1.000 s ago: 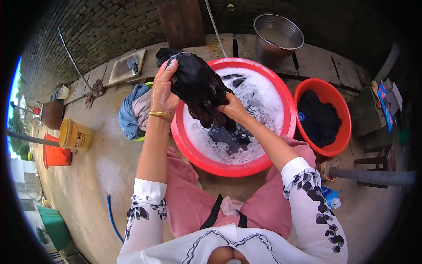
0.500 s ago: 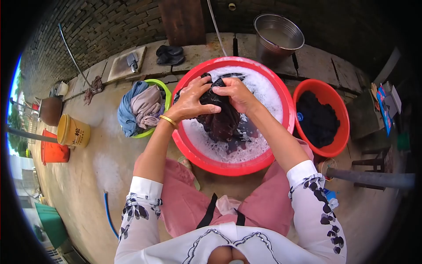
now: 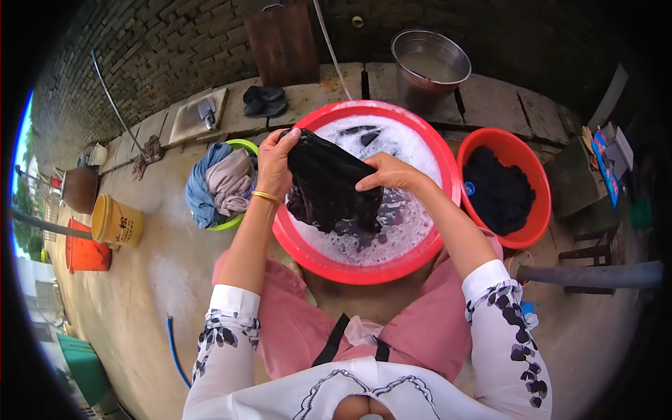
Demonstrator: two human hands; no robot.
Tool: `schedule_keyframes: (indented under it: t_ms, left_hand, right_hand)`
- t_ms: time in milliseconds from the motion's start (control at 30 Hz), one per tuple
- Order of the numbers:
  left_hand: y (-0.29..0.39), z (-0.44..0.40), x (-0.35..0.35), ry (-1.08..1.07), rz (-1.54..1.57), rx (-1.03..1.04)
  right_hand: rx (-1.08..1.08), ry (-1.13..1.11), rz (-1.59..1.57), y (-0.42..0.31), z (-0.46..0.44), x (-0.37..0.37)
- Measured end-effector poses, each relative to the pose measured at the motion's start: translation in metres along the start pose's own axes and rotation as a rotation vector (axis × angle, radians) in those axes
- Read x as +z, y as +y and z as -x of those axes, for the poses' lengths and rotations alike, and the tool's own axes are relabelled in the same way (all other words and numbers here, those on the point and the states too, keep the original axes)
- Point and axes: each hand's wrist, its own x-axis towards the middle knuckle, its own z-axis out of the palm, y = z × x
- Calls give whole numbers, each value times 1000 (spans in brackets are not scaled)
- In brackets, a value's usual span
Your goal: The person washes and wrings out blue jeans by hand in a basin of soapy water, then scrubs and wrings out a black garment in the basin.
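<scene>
Between my two hands a wet black garment (image 3: 330, 183) is stretched out over the red basin (image 3: 285, 241). My left hand (image 3: 276, 162) grips its upper left corner near the basin's left rim. The right edge of the cloth is pinched between the thumb and fingers of my right hand (image 3: 389, 172). Below, the lower part of the garment hangs down to the soapy water (image 3: 416, 231), where I cannot make out its end. Another dark piece of cloth (image 3: 369, 136) shows among the suds behind it.
An orange-red tub (image 3: 542, 199) holding dark clothes (image 3: 500, 189) stands at the right. Left of the basin, blue and grey clothes (image 3: 227, 178) fill a green basin (image 3: 241, 144). A metal bucket (image 3: 448, 78) stands behind; a yellow bucket (image 3: 115, 222) is at far left.
The bunched black garment is now spread out flat. My left hand has moved left and my right hand slightly right and down, so they are farther apart.
</scene>
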Motion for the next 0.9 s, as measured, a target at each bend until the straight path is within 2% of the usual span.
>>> schedule_keyframes:
  t_ms: [67, 100, 167, 200, 233, 267, 300, 367, 400, 433, 500, 567, 600, 633, 667, 733, 767, 800, 833, 900]
  left_hand:
    - [-17, -18, -32, -58, -107, 90]
    - [-12, -14, -26, -63, -107, 95]
    - [-4, 7, -6, -288, -819, 298]
    - [-11, 14, -5, -399, -1067, 260]
    - [-13, 21, 4, -506, -1311, 213]
    - [-14, 25, 14, -498, -1351, 62]
    - [-21, 20, 12, -496, -1343, 68]
    - [-38, 4, 8, -402, -833, 29]
    - [-33, 8, 20, -263, -431, -187]
    - [-32, 7, 27, -216, -262, -192]
    - [-31, 6, 46, -129, 180, -201]
    - [-51, -7, 46, -75, 389, -274]
    - [-69, -17, 37, -45, 387, -356]
    - [-82, -24, 31, -14, 384, -443]
    - [-81, -25, 36, 37, 376, -517]
    - [-96, -16, 16, -176, 382, -396]
    - [-95, -12, 20, -246, 430, -375]
    - [-98, -14, 20, -360, 615, -333]
    - [-97, -10, 34, -362, 612, -349]
    - [-105, 1, 72, 197, 460, -402]
  right_hand:
    - [-10, 132, 137, -18, 8, -6]
    - [-48, 163, 51, -25, 8, -11]
    - [-223, 203, -231, -51, 18, -19]
    - [-281, 247, -163, -56, 18, -27]
    - [-360, 245, -227, -65, 20, -27]
    - [-448, 283, -213, -69, 18, -25]
    - [-535, 320, -197, -72, 16, -23]
    - [-503, 425, -522, -67, 7, -27]
    - [-452, 414, -748, -68, 8, -25]
    - [-421, 542, -838, -46, -7, -28]
    - [-424, 846, -951, -14, -37, -19]
    - [-314, 874, -904, -3, -49, -6]
    - [-299, 924, -691, -11, -52, 10]
    - [-427, 982, -204, -11, -58, 25]
    - [-509, 915, 54, -50, -33, 48]
    - [-513, 687, 522, -61, -23, 83]
    - [-739, 729, 707, -60, -16, 91]
    - [-755, 743, 751, -54, -18, 87]
    - [-771, 756, 795, -46, -24, 81]
    - [-488, 923, 629, -22, -45, 35]
